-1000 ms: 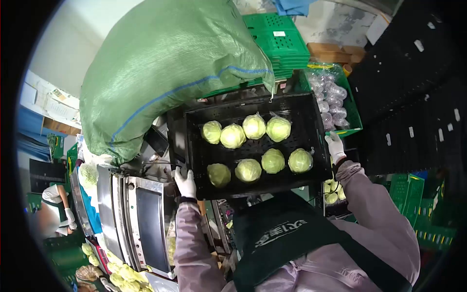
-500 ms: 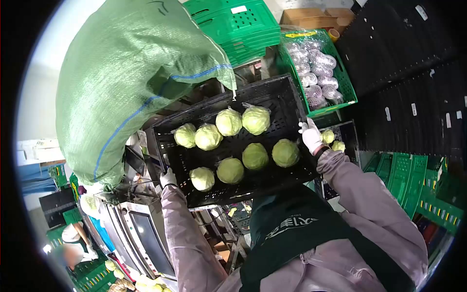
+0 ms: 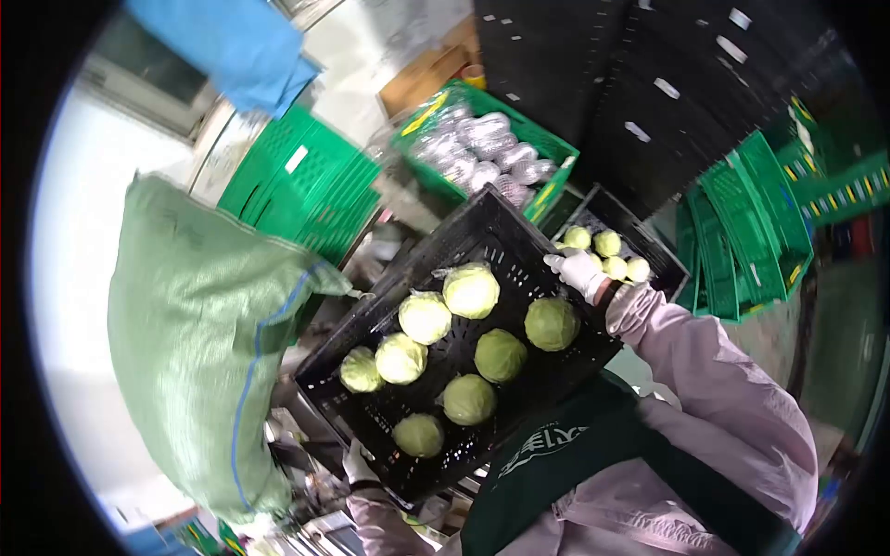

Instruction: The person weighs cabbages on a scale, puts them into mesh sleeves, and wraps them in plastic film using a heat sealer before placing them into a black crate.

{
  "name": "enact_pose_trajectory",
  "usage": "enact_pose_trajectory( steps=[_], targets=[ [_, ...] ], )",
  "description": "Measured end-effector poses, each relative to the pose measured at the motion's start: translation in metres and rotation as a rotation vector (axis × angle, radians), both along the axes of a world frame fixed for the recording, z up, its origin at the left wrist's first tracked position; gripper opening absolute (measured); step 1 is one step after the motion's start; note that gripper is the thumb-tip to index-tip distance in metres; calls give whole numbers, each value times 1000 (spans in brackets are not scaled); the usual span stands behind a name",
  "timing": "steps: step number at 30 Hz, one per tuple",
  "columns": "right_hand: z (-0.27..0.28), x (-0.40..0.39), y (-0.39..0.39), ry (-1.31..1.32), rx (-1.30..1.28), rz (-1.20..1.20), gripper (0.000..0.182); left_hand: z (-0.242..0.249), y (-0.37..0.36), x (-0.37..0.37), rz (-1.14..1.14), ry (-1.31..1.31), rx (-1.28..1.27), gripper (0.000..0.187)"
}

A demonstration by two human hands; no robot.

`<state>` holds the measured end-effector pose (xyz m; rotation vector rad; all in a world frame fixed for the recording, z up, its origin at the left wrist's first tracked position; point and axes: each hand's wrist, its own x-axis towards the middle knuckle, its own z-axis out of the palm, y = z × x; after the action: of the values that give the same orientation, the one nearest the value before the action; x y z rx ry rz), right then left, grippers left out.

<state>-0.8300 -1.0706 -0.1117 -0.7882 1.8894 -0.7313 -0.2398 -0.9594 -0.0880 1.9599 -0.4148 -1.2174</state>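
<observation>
A black plastic crate (image 3: 515, 243) hangs tilted in front of me, carried between my two hands. In it sit several pale green cabbages (image 3: 500, 356) in two rough rows, some with clear wrap showing. My left hand (image 3: 358, 462), in a white glove, is closed on the crate's lower left end, its fingers partly hidden by the rim. At the opposite end, my right hand (image 3: 578, 274), also gloved in white, grips the rim.
A bulging green sack (image 3: 199, 343) stands left, near stacked green crates (image 3: 301, 181). Ahead is a green crate (image 3: 562, 185) of net-wrapped produce (image 3: 491, 139). Another black crate (image 3: 669, 278) with small cabbages lies beyond my right hand. Black crates (image 3: 593, 83) and green crates (image 3: 756, 222) stand right.
My view has swung to the right. The held crate now slants more steeply, its left end lower, with both hands still on it. More of the small-cabbage crate shows.
</observation>
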Motion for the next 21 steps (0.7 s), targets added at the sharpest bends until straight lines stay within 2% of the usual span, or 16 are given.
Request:
enact_pose_trajectory(
  steps=[1,2,4,6,7,8,10,12,13,14,15,18,19,21],
  targets=[
    [6,-2,21,-44,-9,-74,45,1,-2,10,-120,38,-31,12],
    [3,-24,40,-92,4,-148,46,5,-11,-7,-136,25,-46,8],
    [9,-59,75,-32,47,-234,45,7,-34,-41,-172,-24,-23,7],
    [-14,-91,116,-51,54,-410,38,7,-61,-79,-224,-16,-8,7],
    [6,-103,133,-229,42,-535,30,9,-76,-103,-231,-9,-1,7],
    [19,-117,157,-329,-31,-588,24,36,-81,-127,-260,-39,-1,7],
    [29,-146,191,-350,-72,-754,23,38,-103,-180,-379,-58,-14,10],
    [31,-183,231,-379,-91,-862,22,23,-126,-235,-419,-42,45,17],
    [32,-199,251,-379,-123,-904,23,34,-131,-279,-501,-51,17,16],
    [30,-209,265,-314,-77,-980,22,24,-141,-302,-577,-39,25,14],
    [40,-216,278,-376,-100,-1074,22,30,-145,-334,-612,-44,23,11],
    [41,-250,325,-283,-45,-1164,16,1,-166,-414,-758,41,16,11],
    [35,-261,343,-264,-68,-1228,22,-8,-168,-443,-800,4,12,11],
    [29,-277,369,-206,-40,-1303,13,-24,-174,-497,-889,61,48,11]
  ],
)
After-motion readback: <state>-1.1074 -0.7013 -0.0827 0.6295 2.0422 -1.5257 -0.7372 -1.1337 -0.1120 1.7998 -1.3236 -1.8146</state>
